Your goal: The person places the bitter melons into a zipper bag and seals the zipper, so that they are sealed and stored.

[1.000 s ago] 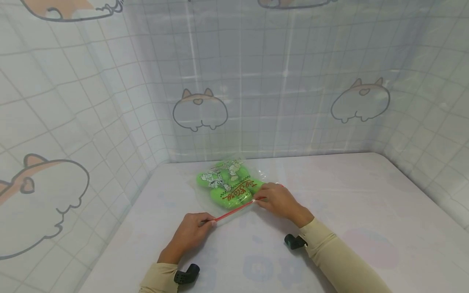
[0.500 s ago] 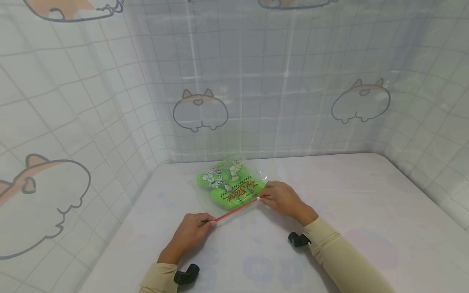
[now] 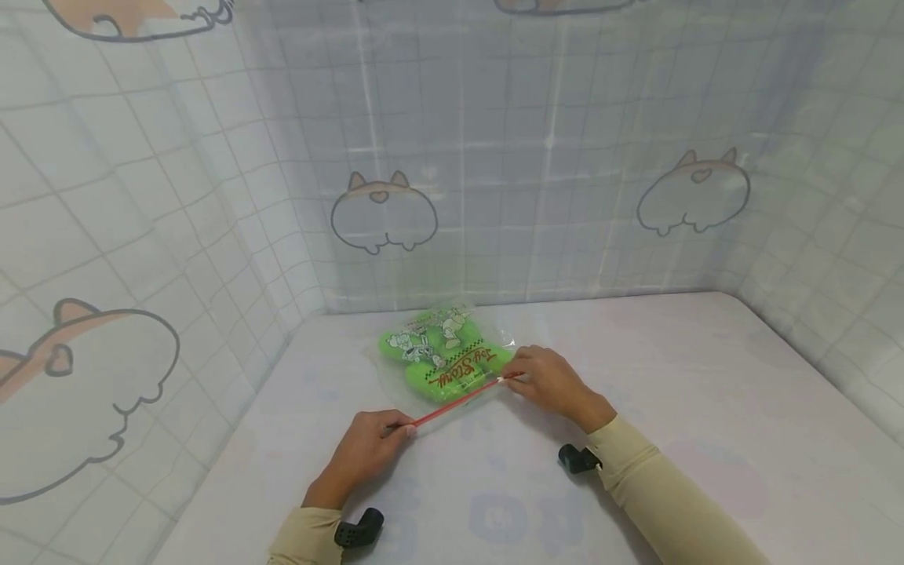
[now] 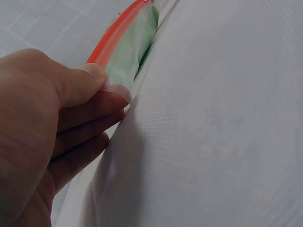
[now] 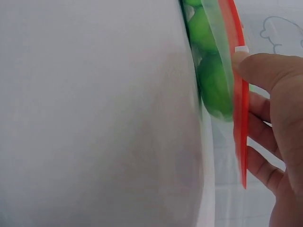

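A clear slider zip bag (image 3: 452,355) printed "Toy Story" lies on the table, mouth edge toward me. Inside are several smooth, rounded green things (image 5: 213,80); their kind is unclear. A red zip strip (image 3: 455,406) runs along the mouth, with a white slider (image 5: 241,48) on it. My left hand (image 3: 369,446) pinches the strip's left end between thumb and forefinger, the other fingers lying below in the left wrist view. My right hand (image 3: 547,383) pinches the slider, thumb against it and fingers behind the strip. Red strip extends past the slider under the right hand.
The white table (image 3: 636,377) has faint printed shapes. Grid-patterned sheets with cartoon animals hang at the back (image 3: 494,196), left and right. A black wrist camera is on each sleeve cuff, such as the left camera (image 3: 359,530).
My right hand has moved slightly to the right and away from me, with the white slider shifting right along the red strip. The left hand and bag stay nearly in place.
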Demonstrator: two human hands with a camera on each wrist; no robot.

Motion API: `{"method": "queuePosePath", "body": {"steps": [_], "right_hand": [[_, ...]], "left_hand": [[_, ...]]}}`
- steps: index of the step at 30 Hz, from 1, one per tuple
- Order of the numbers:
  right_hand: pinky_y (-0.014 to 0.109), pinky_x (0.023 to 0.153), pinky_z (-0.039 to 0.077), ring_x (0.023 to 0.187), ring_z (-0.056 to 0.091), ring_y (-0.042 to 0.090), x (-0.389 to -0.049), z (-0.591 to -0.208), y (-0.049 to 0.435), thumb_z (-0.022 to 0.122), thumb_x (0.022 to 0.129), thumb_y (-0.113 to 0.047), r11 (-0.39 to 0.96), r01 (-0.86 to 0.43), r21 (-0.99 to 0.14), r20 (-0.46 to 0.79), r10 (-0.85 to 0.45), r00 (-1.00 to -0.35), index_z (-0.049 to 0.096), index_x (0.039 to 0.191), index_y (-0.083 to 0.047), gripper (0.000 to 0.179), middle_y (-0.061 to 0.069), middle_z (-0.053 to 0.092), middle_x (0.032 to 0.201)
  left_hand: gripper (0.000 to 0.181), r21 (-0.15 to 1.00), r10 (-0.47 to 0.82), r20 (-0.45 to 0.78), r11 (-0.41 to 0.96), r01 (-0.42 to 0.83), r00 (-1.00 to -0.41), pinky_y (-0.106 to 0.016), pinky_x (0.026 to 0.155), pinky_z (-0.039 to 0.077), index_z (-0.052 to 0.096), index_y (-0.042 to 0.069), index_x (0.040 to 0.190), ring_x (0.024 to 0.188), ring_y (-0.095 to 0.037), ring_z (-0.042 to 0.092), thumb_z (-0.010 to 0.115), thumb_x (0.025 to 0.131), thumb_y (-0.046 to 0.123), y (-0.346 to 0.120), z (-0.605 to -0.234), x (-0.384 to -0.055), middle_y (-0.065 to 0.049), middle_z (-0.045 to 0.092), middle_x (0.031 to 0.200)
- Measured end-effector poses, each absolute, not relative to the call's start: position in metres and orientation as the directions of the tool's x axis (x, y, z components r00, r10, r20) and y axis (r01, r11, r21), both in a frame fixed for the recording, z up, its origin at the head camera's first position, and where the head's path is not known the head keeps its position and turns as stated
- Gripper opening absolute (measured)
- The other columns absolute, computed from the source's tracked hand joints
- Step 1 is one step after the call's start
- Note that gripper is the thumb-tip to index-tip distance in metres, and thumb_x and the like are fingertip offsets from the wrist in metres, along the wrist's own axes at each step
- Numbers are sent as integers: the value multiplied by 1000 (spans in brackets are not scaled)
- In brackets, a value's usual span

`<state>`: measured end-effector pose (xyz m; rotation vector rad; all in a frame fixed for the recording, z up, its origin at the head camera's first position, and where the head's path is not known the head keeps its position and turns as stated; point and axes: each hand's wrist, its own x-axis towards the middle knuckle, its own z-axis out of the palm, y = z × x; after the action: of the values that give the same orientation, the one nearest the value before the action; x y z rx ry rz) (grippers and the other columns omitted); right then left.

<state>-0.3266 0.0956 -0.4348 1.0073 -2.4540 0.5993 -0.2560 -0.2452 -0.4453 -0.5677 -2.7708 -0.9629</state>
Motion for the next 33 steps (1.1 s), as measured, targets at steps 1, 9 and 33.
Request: {"method": "queuePosePath", "body": {"steps": [1,9,33], "right_hand": [[30,68,46,76,55,10,-327,-435,96,81,85,-19,642,-731,-233,523,-551,-650,80,97,-18,12,-9,63,87],[28,63,42,71,53,13,-327,-435,95,82,83,-19,635,-742,-215,510,-575,-640,80,106,-22,23,-8,62,83],[32,68,44,77,57,13,-330,-438,103,82,84,-23,669,-719,-190,537,-542,-646,81,97,-21,13,-9,65,87]], "left_hand": [[6,564,300,267,721,401,-916,-32,77,51,77,19,88,80,-4,61,74,91,22,-245,-445,-256,16,70,85],[6,564,296,274,721,402,-915,-34,79,52,78,16,90,82,-4,62,75,90,21,-245,-446,-256,15,71,87],[7,565,263,259,739,367,-929,-33,76,49,76,20,88,78,-6,58,75,90,27,-245,-448,-258,17,69,85]]}}
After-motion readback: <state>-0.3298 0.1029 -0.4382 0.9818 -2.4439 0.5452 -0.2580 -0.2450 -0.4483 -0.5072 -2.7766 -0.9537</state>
